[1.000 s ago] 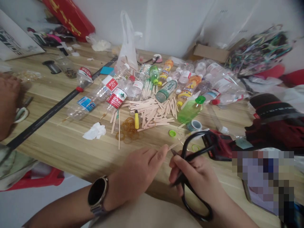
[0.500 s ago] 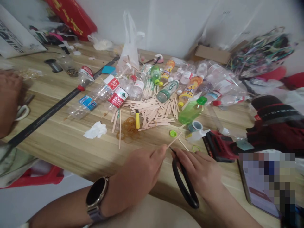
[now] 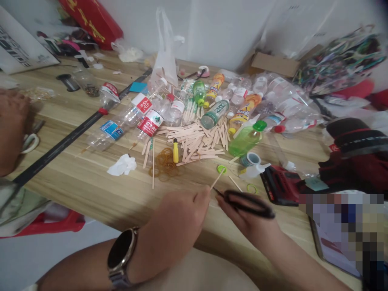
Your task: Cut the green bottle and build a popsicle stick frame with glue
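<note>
Left hand (image 3: 182, 218) (dark-faced watch (image 3: 122, 250) on the wrist) pinches a thin wooden stick (image 3: 217, 179) between thumb and fingers; its free end points away over the bench (image 3: 91, 178), its lower part hidden by the hand. Right hand (image 3: 247, 218) is closed about black-handled scissors (image 3: 250, 204); the dark tip lies close beside the stick, contact cannot be told. To the right lie a phone (image 3: 333, 250), partly pixelated, and a red and black power tool (image 3: 285, 186).

Just beyond the stick's tip lies a green cap (image 3: 222, 169); right of it, a small nozzle bottle (image 3: 251, 171) and a tape roll (image 3: 250, 159); left of it, tan rubber bands (image 3: 165, 161), a yellow-handled tool (image 3: 176, 152) and crumpled tissue (image 3: 122, 165). A black bar (image 3: 60, 147) runs diagonally across the left side, between the clear bottles and a co-worker's hand (image 3: 13, 107).

Farther on, a heap of flat sticks (image 3: 197, 141) lies against massed plastic bottles, a green bottle (image 3: 247, 139) at the near edge; one red-and-white label (image 3: 144, 104) reads 纯; a red label (image 3: 150, 123) reads 农夫山, remainder unclear; lettering on the yellow-orange labels (image 3: 247, 106) is too small to read. At the back stand a white plastic bag (image 3: 165, 52) and a cardboard box (image 3: 274, 64); a red item (image 3: 93, 24) bears gold markings, illegible.
</note>
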### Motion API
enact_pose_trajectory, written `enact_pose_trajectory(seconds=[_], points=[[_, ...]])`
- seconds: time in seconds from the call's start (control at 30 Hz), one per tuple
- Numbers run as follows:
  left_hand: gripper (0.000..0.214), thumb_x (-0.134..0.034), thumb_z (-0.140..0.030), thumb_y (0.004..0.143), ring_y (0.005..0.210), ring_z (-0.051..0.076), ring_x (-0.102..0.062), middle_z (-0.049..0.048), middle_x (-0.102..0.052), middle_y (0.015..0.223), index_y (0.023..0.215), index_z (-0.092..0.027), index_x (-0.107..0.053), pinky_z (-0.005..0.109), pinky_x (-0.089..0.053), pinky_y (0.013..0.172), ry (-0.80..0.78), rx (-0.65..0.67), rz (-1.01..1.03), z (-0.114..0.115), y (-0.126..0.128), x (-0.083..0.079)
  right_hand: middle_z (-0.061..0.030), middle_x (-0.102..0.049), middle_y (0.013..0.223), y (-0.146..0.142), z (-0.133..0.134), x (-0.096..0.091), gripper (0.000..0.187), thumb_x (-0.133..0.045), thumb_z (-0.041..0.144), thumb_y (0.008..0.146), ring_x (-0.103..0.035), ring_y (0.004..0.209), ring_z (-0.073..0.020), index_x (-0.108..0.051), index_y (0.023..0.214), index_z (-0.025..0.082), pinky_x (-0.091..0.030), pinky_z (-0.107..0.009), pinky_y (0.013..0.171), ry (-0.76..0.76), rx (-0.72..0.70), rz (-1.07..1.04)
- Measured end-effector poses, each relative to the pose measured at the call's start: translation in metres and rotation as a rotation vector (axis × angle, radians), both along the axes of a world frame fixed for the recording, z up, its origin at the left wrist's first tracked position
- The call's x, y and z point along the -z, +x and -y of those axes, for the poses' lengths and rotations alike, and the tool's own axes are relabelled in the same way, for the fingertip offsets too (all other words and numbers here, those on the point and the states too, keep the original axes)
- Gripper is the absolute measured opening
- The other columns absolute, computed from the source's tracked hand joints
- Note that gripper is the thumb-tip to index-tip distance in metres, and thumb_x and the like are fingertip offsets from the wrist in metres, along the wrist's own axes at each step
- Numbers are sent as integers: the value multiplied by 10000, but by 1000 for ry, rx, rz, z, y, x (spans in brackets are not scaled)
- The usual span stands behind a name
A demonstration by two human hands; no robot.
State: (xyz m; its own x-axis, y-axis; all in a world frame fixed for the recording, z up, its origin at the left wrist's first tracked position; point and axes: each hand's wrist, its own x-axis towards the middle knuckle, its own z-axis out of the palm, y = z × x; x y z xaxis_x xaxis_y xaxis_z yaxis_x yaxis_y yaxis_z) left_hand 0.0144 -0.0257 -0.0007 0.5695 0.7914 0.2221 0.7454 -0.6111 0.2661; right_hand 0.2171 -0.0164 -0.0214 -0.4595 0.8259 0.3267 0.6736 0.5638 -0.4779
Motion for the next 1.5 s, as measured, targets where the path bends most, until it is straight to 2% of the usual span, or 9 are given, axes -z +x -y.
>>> enact_pose_trajectory(seconds=[0.17, 0.33, 0.5, 0.73, 0.9, 1.07, 1.13, 1.33, 1.5], points=[[383, -322, -83, 982, 757, 184, -703, 82, -736, 887, 1352, -48, -412, 287, -560, 625, 177, 81, 39, -4, -7, 13, -50, -670, 576, -17, 4, -5, 515, -571, 634, 878, -584, 354, -134, -613, 702, 152, -402, -188, 322, -1055, 118, -746], [386, -257, -132, 1029, 904, 176, -711, 101, -739, 1038, 1400, -89, -352, 296, -582, 765, 227, 149, 207, -15, -13, 29, 18, -588, 436, -23, 6, 6, 487, -663, 649, 789, -453, 242, -118, -543, 728, 180, -281, -168, 227, -1363, 80, -1093], [393, -310, -140, 1020, 941, 188, -707, 89, -737, 1067, 1408, -122, -366, 310, -577, 796, 220, 174, 311, -19, -14, 35, 38, -549, 401, -26, 11, 14, 512, -565, 702, 830, -416, 228, -112, -545, 743, 197, -253, -179, 231, -1304, 83, -1057], [336, -352, -195, 1018, 736, 233, -705, 83, -744, 863, 1258, -103, -569, 347, -560, 631, -14, 4, 188, -11, -8, 18, -103, -711, 706, -11, 3, 10, 345, -583, 474, 883, -611, 543, -163, -720, 795, 171, -438, -252, 484, -282, 245, -281], [340, -357, -176, 1004, 711, 232, -700, 69, -738, 833, 1259, -119, -574, 340, -549, 611, -62, 41, 168, -6, -7, 14, -67, -675, 613, -11, 6, 9, 448, -520, 522, 929, -594, 449, -145, -665, 673, 185, -429, -237, 410, -358, 220, -300], [374, -279, -151, 1024, 846, 185, -715, 85, -745, 1001, 1353, -106, -449, 292, -561, 702, 89, 124, 253, -8, -10, 25, 9, -594, 463, -24, 14, 3, 504, -498, 682, 868, -452, 238, -138, -555, 749, 196, -287, -210, 217, -1163, 138, -837], [371, -271, -145, 1024, 846, 181, -713, 88, -745, 1013, 1346, -112, -452, 292, -564, 709, 118, 125, 241, -9, -11, 26, 23, -570, 441, -25, 14, 4, 498, -495, 689, 858, -418, 223, -133, -543, 771, 200, -256, -207, 205, -1242, 153, -905], [334, -335, -189, 1019, 730, 203, -698, 59, -740, 868, 1276, -124, -536, 311, -546, 617, 26, 29, 193, -5, -8, 15, -99, -711, 695, -8, 8, 11, 423, -480, 488, 964, -617, 502, -162, -680, 767, 172, -434, -253, 437, -203, 198, -208], [312, -369, -147, 985, 626, 210, -670, 45, -709, 743, 1216, -125, -578, 311, -496, 541, 16, 18, 62, -5, -7, 15, -102, -699, 675, -7, 3, 11, 466, -448, 507, 975, -601, 500, -165, -707, 783, 172, -419, -269, 445, -188, 140, -176]])
